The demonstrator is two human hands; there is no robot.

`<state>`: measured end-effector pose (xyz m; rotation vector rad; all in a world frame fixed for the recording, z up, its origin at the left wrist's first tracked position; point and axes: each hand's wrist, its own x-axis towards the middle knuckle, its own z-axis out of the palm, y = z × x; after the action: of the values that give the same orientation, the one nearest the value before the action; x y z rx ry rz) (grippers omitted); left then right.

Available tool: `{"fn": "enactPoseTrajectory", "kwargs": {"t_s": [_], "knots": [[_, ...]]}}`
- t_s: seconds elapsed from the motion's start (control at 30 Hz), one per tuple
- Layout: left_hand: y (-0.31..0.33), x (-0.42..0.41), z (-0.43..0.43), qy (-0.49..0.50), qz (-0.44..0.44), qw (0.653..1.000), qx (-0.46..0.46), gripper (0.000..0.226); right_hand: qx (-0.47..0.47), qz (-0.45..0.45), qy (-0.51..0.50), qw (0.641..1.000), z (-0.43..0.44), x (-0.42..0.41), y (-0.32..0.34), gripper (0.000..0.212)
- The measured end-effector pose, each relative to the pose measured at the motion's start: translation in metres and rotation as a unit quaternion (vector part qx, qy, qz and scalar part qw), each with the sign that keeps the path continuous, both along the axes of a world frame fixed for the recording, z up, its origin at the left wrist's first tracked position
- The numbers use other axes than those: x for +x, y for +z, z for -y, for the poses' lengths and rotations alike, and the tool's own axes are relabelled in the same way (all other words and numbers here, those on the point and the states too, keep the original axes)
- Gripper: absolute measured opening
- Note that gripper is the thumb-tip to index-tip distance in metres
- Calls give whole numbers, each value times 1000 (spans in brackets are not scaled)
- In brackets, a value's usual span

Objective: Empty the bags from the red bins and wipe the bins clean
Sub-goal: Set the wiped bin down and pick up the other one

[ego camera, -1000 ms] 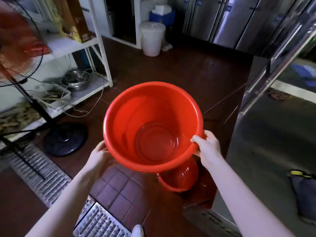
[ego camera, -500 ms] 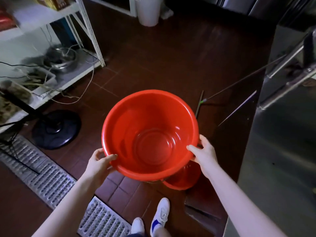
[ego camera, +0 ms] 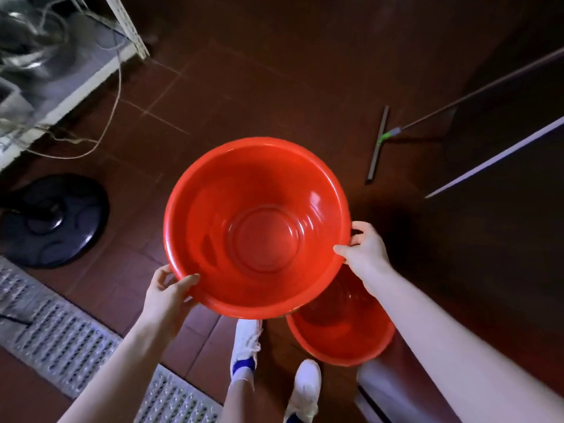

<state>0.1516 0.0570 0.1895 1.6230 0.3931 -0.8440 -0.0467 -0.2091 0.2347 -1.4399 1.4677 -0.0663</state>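
Bin (ego camera: 262, 236) hung empty over the floor (ego camera: 274, 87), left hand (ego camera: 166, 296) gripping its rim at 7 o'clock, right hand (ego camera: 364, 250) at 3. It looked light, stiff and slick; the rim seemed the surest hold.

Held bin (ego camera: 256, 227) filled middle of my reach; my left hand (ego camera: 166, 296) gripped its near-left rim, right hand (ego camera: 364, 250) its right rim. Second bin (ego camera: 341, 334) sat on floor under my right forearm, blocking way down there. My shoes (ego camera: 245, 340) stood just left of it. Open tiled floor (ego camera: 259, 87) lay ahead of held bin. Squeegee (ego camera: 378, 141) lay ahead-right, pole slanting off right. Dark cabinet (ego camera: 503, 254) walled right side. Fan base (ego camera: 52, 219) and floor grate (ego camera: 61, 337) took left; shelf (ego camera: 76, 83) with dangling cables (ego camera: 100, 129) closed far left.
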Motion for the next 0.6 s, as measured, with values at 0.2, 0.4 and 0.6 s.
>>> {"fn": "enactPoseTrajectory", "kwargs": {"t_s": [0.2, 0.4, 0.6], "knots": [[-97, 66, 55, -41, -3, 999, 10, 29, 5, -61, -3, 998, 46, 58, -108, 56], [-181, 119, 98, -106, -34, 993, 31, 25, 21, -83, -28, 996, 89, 101, -213, 59], [-240, 129, 128, -158, -53, 985, 41, 37, 36, -108, -46, 992, 113, 104, -280, 59]]}}
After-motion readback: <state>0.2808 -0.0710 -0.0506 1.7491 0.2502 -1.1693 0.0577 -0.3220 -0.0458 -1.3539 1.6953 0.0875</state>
